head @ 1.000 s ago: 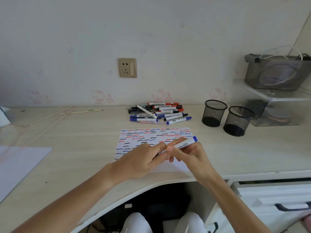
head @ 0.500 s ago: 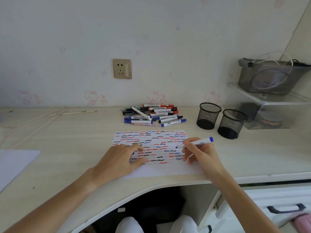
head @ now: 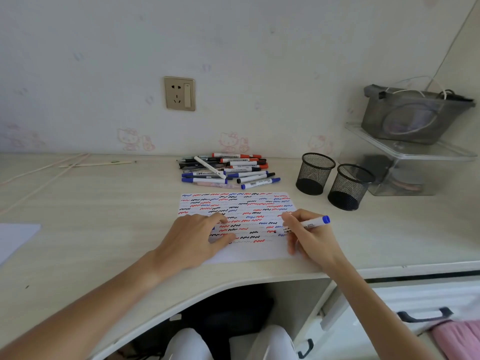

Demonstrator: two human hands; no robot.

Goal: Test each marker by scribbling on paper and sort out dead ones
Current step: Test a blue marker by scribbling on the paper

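A white sheet of paper [head: 259, 252] full of red, blue and black squiggles lies on the desk in front of me. My right hand [head: 310, 241] grips a white marker with a blue end [head: 313, 223], its dark tip touching the paper near the right side of the lower rows. My left hand [head: 192, 237] rests on the paper's left part with fingers curled; a small blue piece, seemingly the marker's cap [head: 213, 228], peeks out under them. A pile of several markers [head: 228, 170] lies behind the paper by the wall.
Two black mesh cups [head: 314, 174] [head: 348, 187] stand at the right behind the paper. A clear shelf with a grey pouch [head: 413, 115] sits at the far right. Another white sheet [head: 13, 237] lies at the left edge. A drawer handle [head: 423, 315] is below right.
My hands came apart after pulling the cap off. The left hand settled on the paper, and the right hand brought the marker's tip down onto the sheet.
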